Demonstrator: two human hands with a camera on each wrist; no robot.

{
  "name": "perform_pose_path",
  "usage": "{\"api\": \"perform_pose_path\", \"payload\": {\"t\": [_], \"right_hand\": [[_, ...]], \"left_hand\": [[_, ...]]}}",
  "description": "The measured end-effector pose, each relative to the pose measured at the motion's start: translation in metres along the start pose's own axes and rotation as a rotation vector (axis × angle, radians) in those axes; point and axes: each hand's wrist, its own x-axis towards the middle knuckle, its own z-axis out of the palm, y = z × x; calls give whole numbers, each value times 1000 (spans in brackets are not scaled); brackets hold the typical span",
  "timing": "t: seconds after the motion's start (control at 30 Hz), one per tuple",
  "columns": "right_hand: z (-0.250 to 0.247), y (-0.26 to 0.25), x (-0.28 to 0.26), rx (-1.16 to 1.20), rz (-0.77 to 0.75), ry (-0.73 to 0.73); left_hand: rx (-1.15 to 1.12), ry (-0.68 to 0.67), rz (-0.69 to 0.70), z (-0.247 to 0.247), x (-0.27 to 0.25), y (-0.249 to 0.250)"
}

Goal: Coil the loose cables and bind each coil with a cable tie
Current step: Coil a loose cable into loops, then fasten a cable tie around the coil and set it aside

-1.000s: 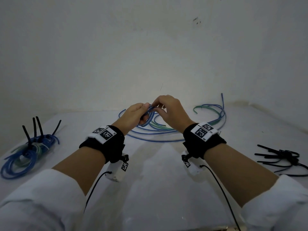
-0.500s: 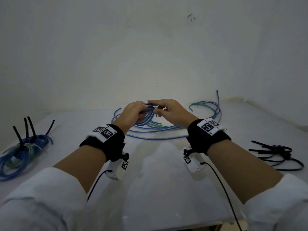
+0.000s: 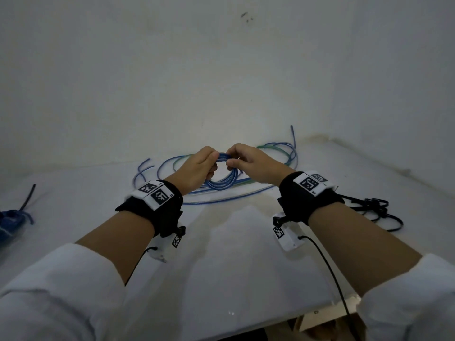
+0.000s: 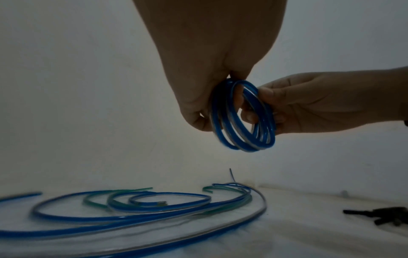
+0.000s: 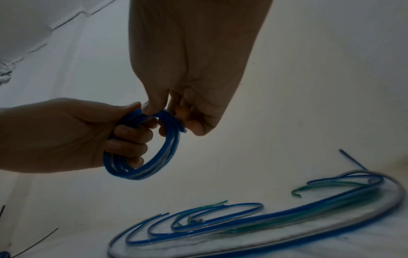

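A small coil of blue cable hangs in the air above the white table. My left hand grips the coil's left side, fingers curled through the ring. My right hand pinches the coil's top right between thumb and fingers. Loose blue and green cables lie on the table beneath and behind. Black cable ties lie in a pile at the right.
A bound blue coil with a black tie tail sits at the far left edge. White walls close the table at the back and right. The table's front edge is close to me.
Both hands have lifted the coil off the table and drawn it toward me. The right hand went from flat over the coil to pinching it. The head view tilted, pushing the left coil toward the edge.
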Motion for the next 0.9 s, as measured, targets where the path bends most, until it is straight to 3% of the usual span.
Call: {"api": "perform_pose_path", "payload": {"t": [0.27,0.4,0.6,0.67,0.9], "right_hand": [[-46,22,-43,-16,67,89],[-78,31,-69,-87,141,104],[-133,60,-117,-179,335,272],[-151,73,-136,-286,447,222],[-177,102,-195,-587,844,-233]], "left_hand": [[-118,-138,-32,65,28,9],[-36,-167,24,103,41,13],[-12,-179,113,148,53,19],[-24,-182,124,159,53,23],[-34,-199,122,190,52,34]]}}
